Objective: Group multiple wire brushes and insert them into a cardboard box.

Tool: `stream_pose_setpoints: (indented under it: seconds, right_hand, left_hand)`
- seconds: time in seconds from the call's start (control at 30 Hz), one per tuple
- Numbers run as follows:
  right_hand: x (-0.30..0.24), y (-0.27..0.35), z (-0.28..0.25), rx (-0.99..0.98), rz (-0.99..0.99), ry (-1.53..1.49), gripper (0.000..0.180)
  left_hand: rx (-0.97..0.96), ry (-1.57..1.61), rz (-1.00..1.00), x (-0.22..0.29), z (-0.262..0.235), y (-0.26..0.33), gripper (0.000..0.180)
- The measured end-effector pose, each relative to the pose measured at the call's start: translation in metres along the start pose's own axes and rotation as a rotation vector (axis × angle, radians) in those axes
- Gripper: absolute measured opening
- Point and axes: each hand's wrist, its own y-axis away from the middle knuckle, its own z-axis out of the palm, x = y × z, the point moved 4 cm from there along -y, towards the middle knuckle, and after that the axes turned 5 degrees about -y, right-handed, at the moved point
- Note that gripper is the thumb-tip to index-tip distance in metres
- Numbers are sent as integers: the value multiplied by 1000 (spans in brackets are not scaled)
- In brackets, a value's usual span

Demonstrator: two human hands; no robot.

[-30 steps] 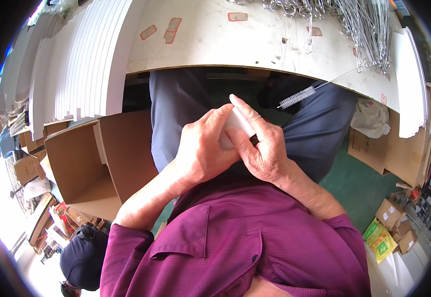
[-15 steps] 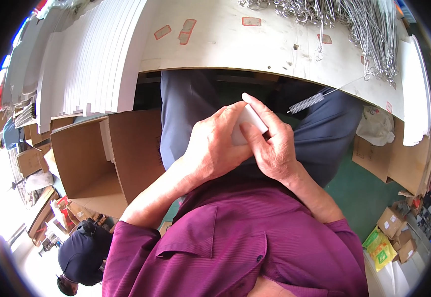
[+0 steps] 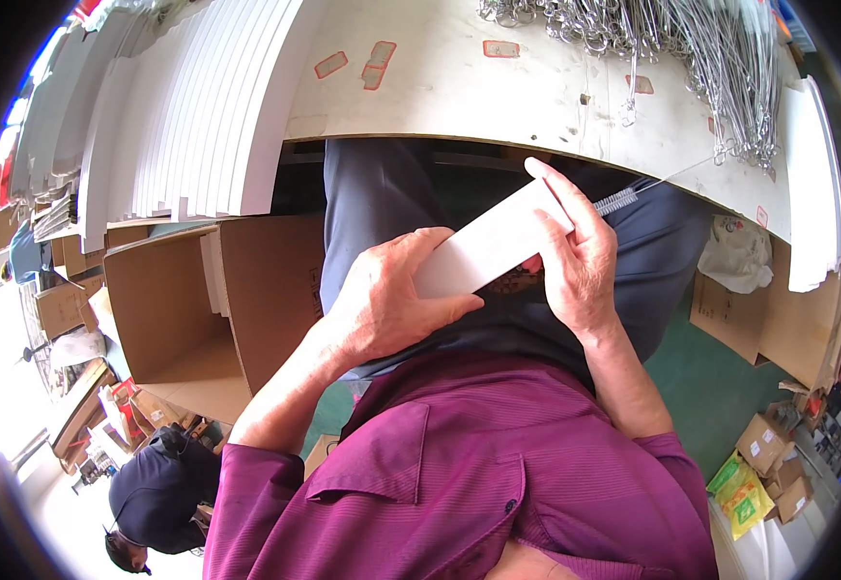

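Observation:
A long white box [image 3: 488, 237] lies slantwise between my hands above my lap, its far end up to the right. My left hand [image 3: 386, 295] is closed round its lower left end, the thumb along the near side. At the upper right end, my right hand [image 3: 580, 256] grips it with the fingertips and thumb. What is inside the box, if anything, is hidden. Just beyond my right hand, a wire-handled bottle brush [image 3: 617, 201] sticks out past the table edge.
The white table [image 3: 420, 97] runs across in front of me. Many wire brushes with looped handles [image 3: 729, 87] are heaped at its right. White flat cartons [image 3: 198, 116] stand in a row on the left. An open cardboard box [image 3: 174, 309] sits below them. Another person [image 3: 164, 488] is at lower left.
My hands have drawn apart, the right one moving right and upward. Much more of the white box now shows between them.

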Motion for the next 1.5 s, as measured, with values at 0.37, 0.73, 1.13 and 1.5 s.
stream_pose_setpoints:
  seconds: [0.37, 0.73, 1.13, 1.5]
  right_hand:
    - [2, 0, -1, 0, 130, -120, 45]
    - [14, -2, -5, 17, 165, -127, 45]
    - [21, -3, -4, 26, 192, -162, 43]
    - [22, -3, -2, 31, 208, -154, 43]
  left_hand:
    - [171, -63, 91, 0, 0, -1, 58]
    - [175, -58, 86, -3, 9, -6, 58]
    - [151, -44, 67, -5, 12, -10, 59]
    - [163, -95, 72, -11, 11, -9, 59]
